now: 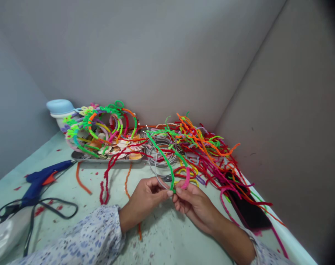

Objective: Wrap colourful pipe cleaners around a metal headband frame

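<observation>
Between both hands is a grey wire hoop (155, 162), partly wrapped in pink and green fuzzy pipe cleaner. My left hand (145, 198) pinches the bare wire close to where the wrapping ends. From that spot a loose green pipe cleaner (164, 159) rises and leans to the left. My right hand (195, 206) grips the hoop beside it, just below the pink wrapped section (187, 179), thumb and fingers pressed together. Both sets of fingertips nearly meet. Scissors (167, 178) with red and yellow handles near them lie behind the hands, partly covered.
A metal tray (123, 160) of shells stands behind, with several wrapped hoops (91, 119) on it. A white bottle (60, 110) is at back left. A blue glue gun (36, 184) lies left. Tangled pipe cleaners (206, 147) and a dark phone (247, 206) are right.
</observation>
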The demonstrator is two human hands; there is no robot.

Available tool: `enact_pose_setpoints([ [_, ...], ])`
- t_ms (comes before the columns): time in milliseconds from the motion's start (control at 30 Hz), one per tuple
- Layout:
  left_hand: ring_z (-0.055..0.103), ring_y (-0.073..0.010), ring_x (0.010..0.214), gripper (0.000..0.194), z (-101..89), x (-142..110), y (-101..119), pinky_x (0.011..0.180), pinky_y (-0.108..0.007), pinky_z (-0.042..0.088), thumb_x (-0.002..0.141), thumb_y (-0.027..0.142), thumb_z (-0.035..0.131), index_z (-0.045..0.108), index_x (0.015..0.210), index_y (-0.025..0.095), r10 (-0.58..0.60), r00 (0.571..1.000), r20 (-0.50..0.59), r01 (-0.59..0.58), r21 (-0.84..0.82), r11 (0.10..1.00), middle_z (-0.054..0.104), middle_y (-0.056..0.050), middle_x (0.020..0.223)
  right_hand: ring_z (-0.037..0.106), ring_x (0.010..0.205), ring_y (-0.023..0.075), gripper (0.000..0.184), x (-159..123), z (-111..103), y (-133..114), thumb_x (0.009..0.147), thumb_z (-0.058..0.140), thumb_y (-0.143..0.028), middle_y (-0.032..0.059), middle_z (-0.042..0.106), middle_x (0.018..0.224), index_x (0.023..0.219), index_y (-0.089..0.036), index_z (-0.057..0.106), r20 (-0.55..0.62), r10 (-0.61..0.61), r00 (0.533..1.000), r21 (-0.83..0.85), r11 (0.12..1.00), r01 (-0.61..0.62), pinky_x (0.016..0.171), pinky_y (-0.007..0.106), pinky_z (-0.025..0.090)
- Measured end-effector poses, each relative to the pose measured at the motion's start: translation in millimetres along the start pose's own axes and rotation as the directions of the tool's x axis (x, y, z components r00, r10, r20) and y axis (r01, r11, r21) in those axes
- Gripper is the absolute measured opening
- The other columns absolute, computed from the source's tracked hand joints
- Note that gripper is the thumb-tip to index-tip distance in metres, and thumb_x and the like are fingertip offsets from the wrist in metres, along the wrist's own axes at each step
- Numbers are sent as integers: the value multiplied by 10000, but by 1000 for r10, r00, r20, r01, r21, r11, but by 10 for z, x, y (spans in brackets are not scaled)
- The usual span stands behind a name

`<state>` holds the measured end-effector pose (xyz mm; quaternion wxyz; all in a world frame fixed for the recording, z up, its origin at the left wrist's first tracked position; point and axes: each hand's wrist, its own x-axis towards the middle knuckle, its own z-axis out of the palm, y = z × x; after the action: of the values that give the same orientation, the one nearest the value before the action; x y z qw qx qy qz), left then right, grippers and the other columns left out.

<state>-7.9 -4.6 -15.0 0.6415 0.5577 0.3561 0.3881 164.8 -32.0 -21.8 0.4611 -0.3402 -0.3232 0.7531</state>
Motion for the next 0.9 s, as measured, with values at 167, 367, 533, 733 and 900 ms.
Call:
enact_pose_setpoints([
  [167,575,-120,609,186,18,-7,16,605,-247,432,732,269,727,613,726,122,-9,1000,-1,9,-35,999,660,-20,659,574,531,77,252,2,22,4,758,707,-346,9,642,685,792,-146,558,-5,-56,998,-56,997,55,460,156,407],
  [367,563,-114,596,189,26,-1,34,595,-238,424,731,266,727,612,715,117,-14,1000,-2,13,-46,999,650,-18,647,580,542,93,245,33,-11,57,764,696,-366,11,645,687,791,-152,581,-21,-124,992,-169,978,119,468,182,430],
  [533,541,-113,599,194,31,18,33,584,-236,404,754,286,702,620,752,111,-18,1000,-10,18,10,1000,641,-23,656,580,559,88,202,31,-13,56,788,679,-340,7,644,700,803,-157,597,-43,-174,984,-178,970,163,495,187,440],
  [733,493,-91,578,211,31,25,43,570,-224,386,784,310,662,628,753,104,-26,999,-26,28,50,998,619,-13,662,581,565,88,198,31,-9,59,789,678,-334,6,646,705,819,-164,582,-63,-181,982,-155,973,169,509,193,445],
  [900,519,-108,604,215,21,31,34,574,-232,393,773,318,666,624,751,108,-35,999,-30,37,56,998,633,-26,680,581,551,95,215,37,-30,80,800,658,-359,4,648,702,823,-166,565,-47,-234,971,-292,933,211,501,207,450],
])
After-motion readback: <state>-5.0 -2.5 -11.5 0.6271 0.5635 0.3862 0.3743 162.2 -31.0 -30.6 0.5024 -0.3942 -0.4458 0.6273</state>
